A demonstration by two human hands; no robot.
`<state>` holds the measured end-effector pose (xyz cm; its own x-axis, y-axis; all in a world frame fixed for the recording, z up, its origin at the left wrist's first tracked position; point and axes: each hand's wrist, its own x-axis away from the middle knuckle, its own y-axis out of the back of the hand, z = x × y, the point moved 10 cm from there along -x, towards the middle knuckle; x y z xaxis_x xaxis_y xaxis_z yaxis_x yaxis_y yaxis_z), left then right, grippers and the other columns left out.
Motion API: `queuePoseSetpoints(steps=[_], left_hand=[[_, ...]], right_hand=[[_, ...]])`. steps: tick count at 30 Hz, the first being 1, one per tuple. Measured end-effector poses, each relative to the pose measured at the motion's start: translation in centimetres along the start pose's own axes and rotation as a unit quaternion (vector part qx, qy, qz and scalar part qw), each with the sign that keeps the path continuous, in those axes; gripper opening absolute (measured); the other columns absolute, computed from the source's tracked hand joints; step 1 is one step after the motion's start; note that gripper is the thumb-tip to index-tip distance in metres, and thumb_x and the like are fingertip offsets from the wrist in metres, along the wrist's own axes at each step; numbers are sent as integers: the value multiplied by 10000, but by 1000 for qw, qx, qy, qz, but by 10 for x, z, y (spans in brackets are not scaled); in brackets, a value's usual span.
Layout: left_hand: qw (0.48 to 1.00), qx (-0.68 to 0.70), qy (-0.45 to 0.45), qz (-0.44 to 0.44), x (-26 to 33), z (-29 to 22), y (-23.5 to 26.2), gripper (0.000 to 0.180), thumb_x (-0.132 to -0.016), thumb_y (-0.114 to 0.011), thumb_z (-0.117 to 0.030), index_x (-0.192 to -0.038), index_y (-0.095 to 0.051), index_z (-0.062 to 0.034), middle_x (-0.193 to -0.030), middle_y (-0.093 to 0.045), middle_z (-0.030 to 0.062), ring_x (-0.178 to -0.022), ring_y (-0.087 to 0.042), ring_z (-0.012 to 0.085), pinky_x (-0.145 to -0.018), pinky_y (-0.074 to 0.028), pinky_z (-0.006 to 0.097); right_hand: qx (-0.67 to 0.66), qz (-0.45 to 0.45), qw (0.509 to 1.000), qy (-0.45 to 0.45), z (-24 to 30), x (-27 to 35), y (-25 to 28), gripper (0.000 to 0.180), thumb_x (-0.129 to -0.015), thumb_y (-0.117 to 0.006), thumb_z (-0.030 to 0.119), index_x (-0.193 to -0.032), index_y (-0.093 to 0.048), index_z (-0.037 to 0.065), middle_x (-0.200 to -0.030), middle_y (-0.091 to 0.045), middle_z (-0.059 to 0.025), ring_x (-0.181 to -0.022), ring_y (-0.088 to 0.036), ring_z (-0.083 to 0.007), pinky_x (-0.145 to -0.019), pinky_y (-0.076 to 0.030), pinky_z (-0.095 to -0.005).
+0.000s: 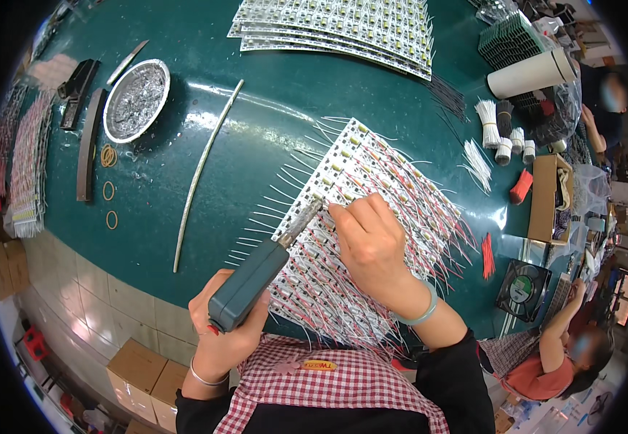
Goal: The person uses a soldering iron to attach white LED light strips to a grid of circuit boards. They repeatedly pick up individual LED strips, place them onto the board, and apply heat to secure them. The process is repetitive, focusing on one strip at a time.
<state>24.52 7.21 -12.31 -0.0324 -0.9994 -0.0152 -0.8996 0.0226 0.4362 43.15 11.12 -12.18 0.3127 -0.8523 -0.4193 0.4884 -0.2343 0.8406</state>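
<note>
My left hand (228, 318) is wrapped round a dark green soldering gun (247, 283). Its stained metal barrel points up and right over a panel of small circuit boards (343, 163). The barrel's tip is at the panel's left part, close to the fingertips of my right hand (372, 242). That hand is closed in a pinch just above the boards; what it holds is too small to make out. Rows of thin red and white wires (408, 210) stick out of the panel, and white ends fan past its left edge.
At the left stand a bowl of metallic scraps (137, 101), a dark bar (91, 145) and rubber bands (108, 155). Stacked board panels (335, 29) lie at the back. Wire bundles (486, 123), a white bottle (531, 74) and a fan (522, 289) are right, with co-workers (556, 362) beyond.
</note>
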Motion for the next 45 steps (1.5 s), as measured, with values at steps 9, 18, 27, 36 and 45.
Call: queuePoseSetpoints(steps=[9,18,27,36,45], left_hand=[[1000,-15,-18,-10,-1,-3,1,132,-711,-731,57,-813,-651,30,-757,-632,95,-618,-609,155,-554,-466,265],[1000,-6,10,-13,1,-2,10,135,-724,-729,54,-851,-680,55,-793,-640,100,-631,-605,141,-551,-465,257],[999,11,16,-27,6,-1,15,167,-728,-720,62,-890,-683,71,-829,-660,112,-671,-621,143,-590,-488,257],[999,29,27,-22,12,4,18,170,-730,-709,66,-897,-681,76,-865,-663,116,-689,-625,143,-601,-489,258],[1000,16,6,-18,14,2,18,165,-716,-715,73,-877,-678,71,-887,-674,143,-712,-654,179,-621,-504,269]], right_hand=[[0,3,1000,2,1,-1,-1,273,-652,-606,16,-919,-642,-27,-765,-490,-69,-723,-505,-226,-565,-436,-336],[3,8,1000,0,2,-2,0,251,-662,-615,16,-907,-646,-30,-768,-491,-76,-725,-512,-235,-572,-437,-344],[3,-41,999,-15,0,2,7,224,-689,-642,11,-911,-668,0,-775,-520,-60,-738,-524,-232,-610,-412,-349],[-23,-27,999,-18,13,8,9,231,-676,-676,-20,-902,-679,26,-727,-514,-48,-713,-526,-226,-608,-410,-351],[-37,-24,999,-20,13,7,3,230,-693,-697,-74,-900,-687,25,-698,-512,-64,-673,-522,-228,-562,-420,-345]])
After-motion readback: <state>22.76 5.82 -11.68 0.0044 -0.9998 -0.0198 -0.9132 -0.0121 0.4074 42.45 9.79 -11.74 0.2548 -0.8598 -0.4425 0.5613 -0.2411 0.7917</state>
